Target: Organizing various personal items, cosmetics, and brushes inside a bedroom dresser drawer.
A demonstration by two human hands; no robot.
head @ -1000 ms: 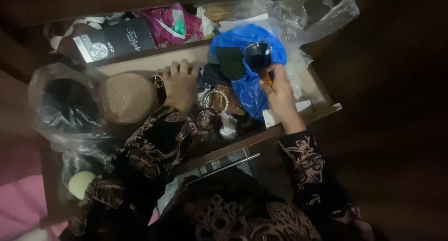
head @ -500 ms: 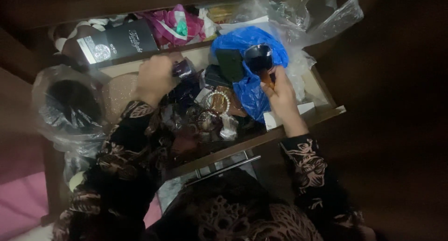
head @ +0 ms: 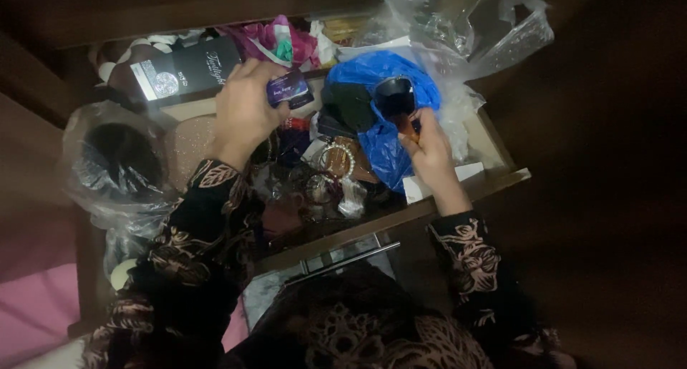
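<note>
My left hand (head: 243, 111) is clenched around a small purple box (head: 289, 90), lifted above the back of the open drawer (head: 494, 179), just in front of a black box (head: 187, 70). My right hand (head: 429, 151) grasps a dark round-headed brush (head: 396, 97) by its handle, holding it over the blue bag (head: 386, 151) at the drawer's right side. Between my hands lie bracelets (head: 335, 158) and other jumbled bits, with a clear bag (head: 118, 161) to the left of the drawer.
</note>
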